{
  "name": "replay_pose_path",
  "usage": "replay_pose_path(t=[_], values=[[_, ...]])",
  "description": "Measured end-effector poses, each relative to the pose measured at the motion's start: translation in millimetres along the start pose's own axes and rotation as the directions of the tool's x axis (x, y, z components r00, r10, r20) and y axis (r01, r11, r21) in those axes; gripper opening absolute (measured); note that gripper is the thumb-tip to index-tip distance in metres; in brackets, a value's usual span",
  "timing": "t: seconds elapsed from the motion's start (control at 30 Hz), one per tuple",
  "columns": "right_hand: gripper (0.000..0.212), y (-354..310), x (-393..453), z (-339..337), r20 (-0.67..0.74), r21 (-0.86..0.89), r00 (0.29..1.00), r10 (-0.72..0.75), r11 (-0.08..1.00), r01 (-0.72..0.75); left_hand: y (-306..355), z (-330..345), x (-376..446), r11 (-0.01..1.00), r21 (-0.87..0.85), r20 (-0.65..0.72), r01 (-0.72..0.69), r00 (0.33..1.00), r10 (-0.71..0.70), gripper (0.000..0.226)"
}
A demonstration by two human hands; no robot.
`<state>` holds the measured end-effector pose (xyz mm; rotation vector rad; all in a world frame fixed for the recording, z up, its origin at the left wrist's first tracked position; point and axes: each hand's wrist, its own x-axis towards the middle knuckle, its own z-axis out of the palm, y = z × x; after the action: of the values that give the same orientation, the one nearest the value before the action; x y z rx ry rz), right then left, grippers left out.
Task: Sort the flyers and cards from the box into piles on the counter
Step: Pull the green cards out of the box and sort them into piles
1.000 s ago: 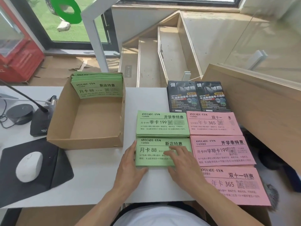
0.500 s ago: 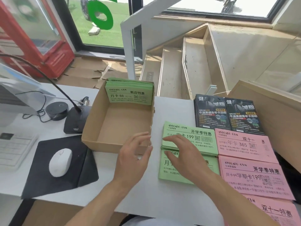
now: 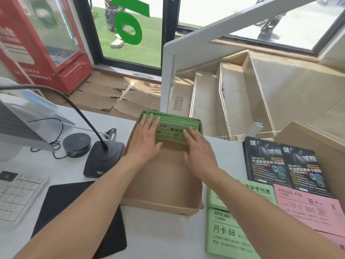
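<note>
Head view: your left hand (image 3: 144,142) and right hand (image 3: 198,154), fingers spread flat, press the stack of green paper flyers (image 3: 172,130) leaning against the brown cardboard box's (image 3: 160,202) far wall on the white desk (image 3: 164,238).

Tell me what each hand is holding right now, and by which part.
Nothing is gripped. Left hand and right hand lie flat on the green flyers in the box.

Daylit window (image 3: 130,30), red fridge (image 3: 43,43), wooden stairs (image 3: 224,94) beyond.
</note>
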<state>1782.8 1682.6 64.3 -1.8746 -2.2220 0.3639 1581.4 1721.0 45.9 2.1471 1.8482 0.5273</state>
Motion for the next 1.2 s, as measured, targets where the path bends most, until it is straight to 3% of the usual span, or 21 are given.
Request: replay_pose_path(t=[0.17, 0.27, 0.43, 0.6, 0.7, 0.83, 0.97, 1.07, 1.13, 1.2], values=[[0.077, -2, 33, 0, 0.036, -0.082, 0.999, -0.01, 0.997, 0.013, -8, 23, 4, 0.999, -0.037, -0.004, 0.016, 1.0, -0.016, 0.094], [0.077, 2, 33, 8, 0.062, -0.173, 0.998, -0.031, 0.984, 0.042, -6, 26, 3, 0.996, -0.085, -0.072, 0.013, 0.997, -0.02, 0.082], [0.056, 4, 25, 17, -0.242, -0.119, 0.962, -0.126, 0.988, 0.099, -8, 22, 2, 0.987, -0.159, -0.192, 0.036, 0.979, -0.067, 0.033], [0.059, 2, 23, 13, -0.182, -0.093, 0.979, -0.095, 0.993, 0.079, -7, 22, 7, 0.994, -0.103, -0.288, 0.024, 0.956, -0.053, 0.049], [0.059, 7, 26, 18, -0.168, -0.171, 0.981, -0.101, 0.983, 0.072, -11, 24, 9, 0.999, -0.027, -0.247, 0.041, 0.968, -0.046, 0.049], [0.038, 6, 31, 21, -0.045, -0.298, 0.997, -0.063, 0.953, 0.046, -12, 29, 6, 0.999, 0.03, -0.087, 0.032, 0.996, -0.03, 0.036], [0.036, -2, 23, 11, -0.249, 0.023, 0.969, -0.007, 1.0, 0.014, -8, 16, 4, 0.998, -0.062, -0.208, 0.018, 0.978, -0.031, 0.029], [0.034, -4, 4, -8, -0.437, 0.221, 0.899, 0.02, 0.971, 0.086, 1, -3, -2, 0.984, -0.089, -0.338, -0.154, 0.934, 0.115, 0.028], [0.034, -2, -16, -29, -0.501, 0.349, 0.864, 0.057, 0.926, 0.142, 10, -19, -12, 0.955, -0.107, -0.404, -0.276, 0.89, 0.212, 0.025], [0.032, 3, -44, -53, -0.536, 0.401, 0.843, 0.03, 0.888, 0.224, 20, -35, -31, 0.901, -0.235, -0.411, -0.366, 0.877, 0.249, 0.025]])
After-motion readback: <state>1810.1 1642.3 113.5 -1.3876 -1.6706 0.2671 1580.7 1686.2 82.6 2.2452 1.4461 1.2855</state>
